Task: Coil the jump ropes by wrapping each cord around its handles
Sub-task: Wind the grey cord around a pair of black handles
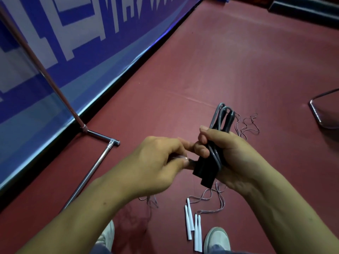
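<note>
The red floor (238, 61) lies open ahead and to the right, well past the hands. Its left edge is closed by a long blue banner (73, 52) that runs at a slant from bottom left to top centre. A metal stand (95, 169) props the banner, and its foot bar reaches out over the floor just left of the left forearm. At the far right edge a bent metal frame (315, 110) sits on the floor, well apart from the hands. A dark ledge (302, 10) bounds the top right corner.

The right hand (236, 158) holds two black handles (205, 171) side by side above the floor, its fingers curled tight round them and the thumb pressed on top. A grey cord (220, 114) is folded in loops along the handles, and the loop ends stick up beyond the fingers. The left hand (156, 162) is just beside them, fingers curled, with thumb and forefinger pinching a stretch of the cord against the handles; that spot is blurred.

Four white handles (196, 233) lie close together on the floor below the hands, between two pale shoes (216, 239). Their thin cords (245, 125) trail loose over the floor under and beyond the right hand
</note>
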Action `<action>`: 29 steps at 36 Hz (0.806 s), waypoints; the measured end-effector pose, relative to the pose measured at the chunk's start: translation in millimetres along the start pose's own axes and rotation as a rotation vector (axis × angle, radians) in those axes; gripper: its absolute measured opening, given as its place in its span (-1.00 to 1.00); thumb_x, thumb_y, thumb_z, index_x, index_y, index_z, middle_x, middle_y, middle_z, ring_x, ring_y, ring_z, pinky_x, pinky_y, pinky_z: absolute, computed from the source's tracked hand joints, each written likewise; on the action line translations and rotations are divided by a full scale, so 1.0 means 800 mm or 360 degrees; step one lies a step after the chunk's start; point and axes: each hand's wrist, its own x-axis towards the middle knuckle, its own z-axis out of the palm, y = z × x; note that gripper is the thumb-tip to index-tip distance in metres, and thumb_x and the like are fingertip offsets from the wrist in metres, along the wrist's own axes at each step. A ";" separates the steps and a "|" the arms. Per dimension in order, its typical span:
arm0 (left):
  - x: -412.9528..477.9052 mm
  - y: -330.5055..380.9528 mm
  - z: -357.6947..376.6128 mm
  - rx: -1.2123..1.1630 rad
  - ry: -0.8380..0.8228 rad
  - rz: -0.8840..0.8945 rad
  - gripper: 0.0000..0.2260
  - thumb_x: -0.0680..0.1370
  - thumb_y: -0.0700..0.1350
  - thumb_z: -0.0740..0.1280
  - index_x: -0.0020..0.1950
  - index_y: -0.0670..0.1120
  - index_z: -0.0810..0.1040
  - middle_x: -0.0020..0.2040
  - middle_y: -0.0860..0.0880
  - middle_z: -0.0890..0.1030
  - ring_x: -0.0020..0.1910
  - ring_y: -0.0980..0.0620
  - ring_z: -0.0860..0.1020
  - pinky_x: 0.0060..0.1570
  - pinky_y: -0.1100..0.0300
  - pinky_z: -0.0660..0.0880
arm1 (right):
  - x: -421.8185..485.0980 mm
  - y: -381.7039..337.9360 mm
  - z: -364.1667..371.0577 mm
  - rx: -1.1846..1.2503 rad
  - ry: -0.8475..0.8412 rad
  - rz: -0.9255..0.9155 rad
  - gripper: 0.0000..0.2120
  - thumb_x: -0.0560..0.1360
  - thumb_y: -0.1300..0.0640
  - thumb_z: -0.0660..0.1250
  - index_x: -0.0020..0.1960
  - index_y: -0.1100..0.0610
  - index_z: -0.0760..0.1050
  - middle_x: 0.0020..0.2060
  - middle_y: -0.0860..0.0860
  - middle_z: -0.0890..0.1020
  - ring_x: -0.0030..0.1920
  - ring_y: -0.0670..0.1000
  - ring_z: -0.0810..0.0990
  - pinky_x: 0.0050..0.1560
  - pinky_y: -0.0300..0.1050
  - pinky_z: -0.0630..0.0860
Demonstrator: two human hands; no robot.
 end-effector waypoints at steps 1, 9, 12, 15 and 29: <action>-0.002 0.003 0.000 -0.0015 -0.0021 0.0002 -0.90 0.50 -0.09 0.41 0.01 0.01 0.58 -0.05 0.33 0.62 -0.24 0.10 0.59 -0.25 0.20 0.50 | 0.002 0.001 -0.001 0.0013 0.0035 0.0000 -0.72 0.59 0.10 0.27 -0.28 0.17 0.42 -0.47 0.12 0.45 -0.13 0.14 0.58 0.16 0.36 0.55; 0.000 0.010 0.007 0.0095 0.0153 0.0190 -0.48 0.19 0.22 0.67 -0.10 -0.03 0.53 -0.23 0.16 0.57 -0.34 0.21 0.41 -0.31 0.30 0.35 | -0.001 -0.001 0.004 0.0269 0.0186 0.0028 -0.62 0.64 0.10 0.23 -0.34 0.18 0.41 -0.14 0.20 0.68 -0.16 0.16 0.70 0.10 0.27 0.63; 0.004 0.007 0.008 0.0032 0.0255 0.0268 -0.51 0.20 0.21 0.66 -0.18 -0.09 0.55 -0.22 0.11 0.64 -0.29 0.12 0.55 -0.29 0.16 0.49 | -0.003 -0.001 0.011 0.0391 0.0202 0.0056 -0.63 0.64 0.11 0.23 -0.32 0.18 0.40 -0.18 0.19 0.66 -0.19 0.16 0.71 -0.02 0.26 0.67; 0.004 0.004 0.006 0.0035 0.0316 0.0326 -0.55 0.22 0.17 0.66 -0.27 -0.13 0.56 -0.30 0.12 0.58 -0.34 0.06 0.52 -0.35 0.07 0.47 | -0.006 -0.001 0.016 0.0502 0.0158 0.0099 -0.63 0.64 0.11 0.22 -0.33 0.17 0.39 -0.25 0.18 0.62 -0.17 0.16 0.73 -0.07 0.17 0.69; -0.004 0.005 0.008 0.0034 0.0284 0.0347 -0.58 0.26 0.06 0.63 -0.38 -0.07 0.41 -0.42 0.10 0.46 -0.40 0.00 0.52 -0.40 0.07 0.43 | -0.010 0.021 0.028 0.0675 0.0108 0.0193 -0.67 0.60 0.10 0.27 -0.31 0.18 0.39 -0.32 0.19 0.61 -0.28 0.13 0.68 -0.12 0.08 0.70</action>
